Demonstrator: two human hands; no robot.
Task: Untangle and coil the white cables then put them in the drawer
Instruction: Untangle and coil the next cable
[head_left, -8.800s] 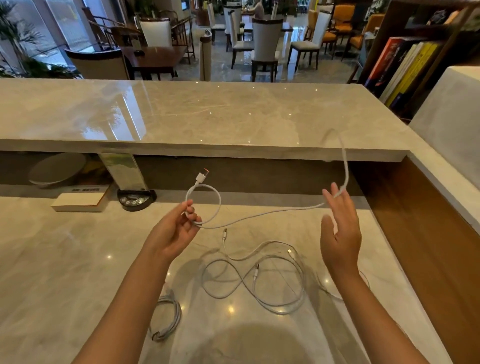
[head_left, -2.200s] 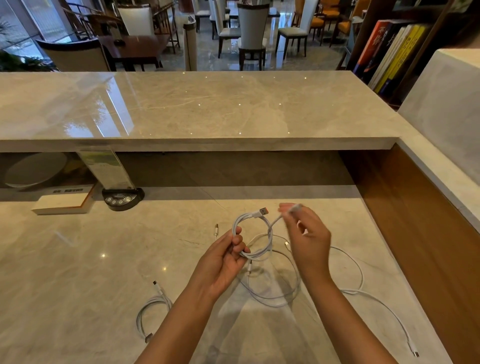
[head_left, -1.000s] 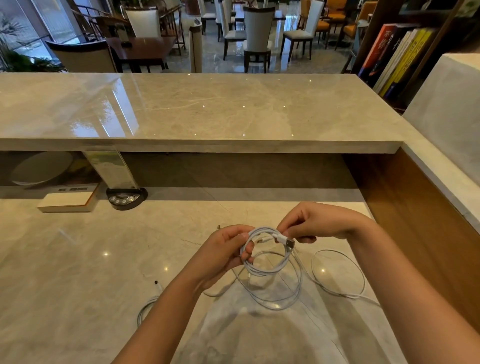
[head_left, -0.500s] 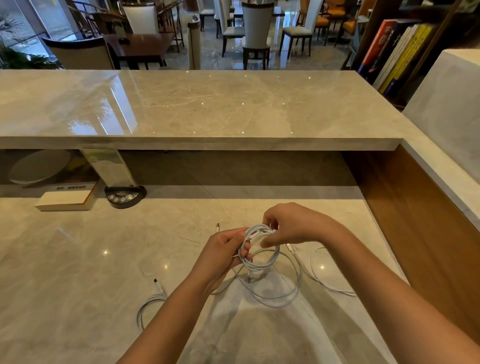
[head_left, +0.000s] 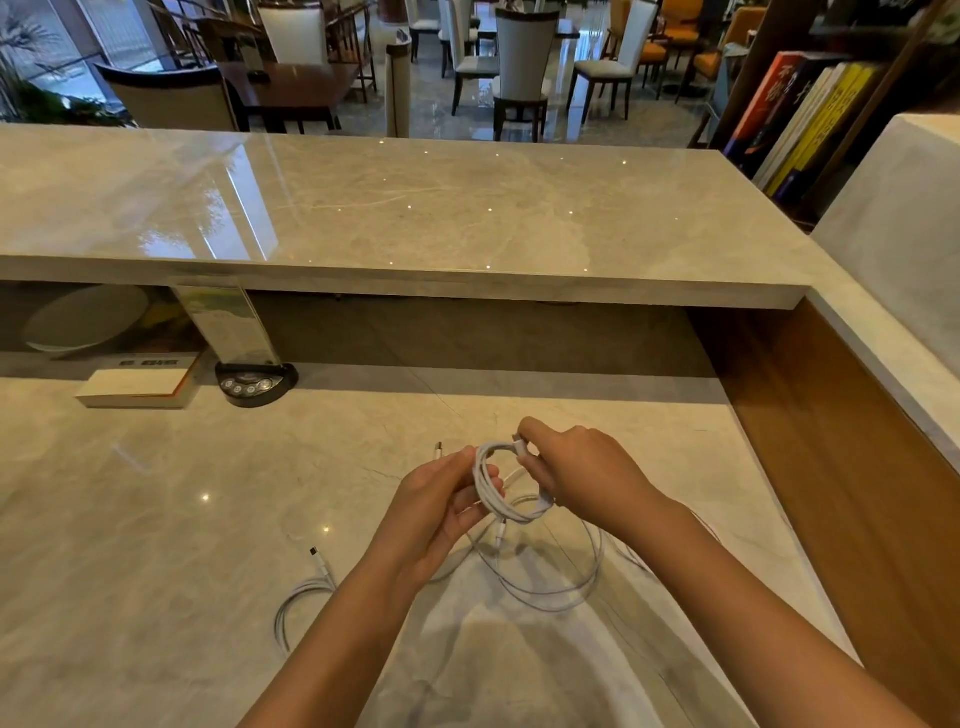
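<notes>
Hands meet over the tabletop (head_left: 156, 519). The left hand (head_left: 441, 512) holds the white coil (head_left: 496, 488) with curled fingers. The right hand (head_left: 576, 475) pinches the cable's end plug at the top of the coil. To do this well, I think the end should be tucked snugly around the loops so they stay round. A loose cable (head_left: 545, 582) lies under the hands. Another coiled cable (head_left: 301, 597) lies to the left. No drawer shows.
</notes>
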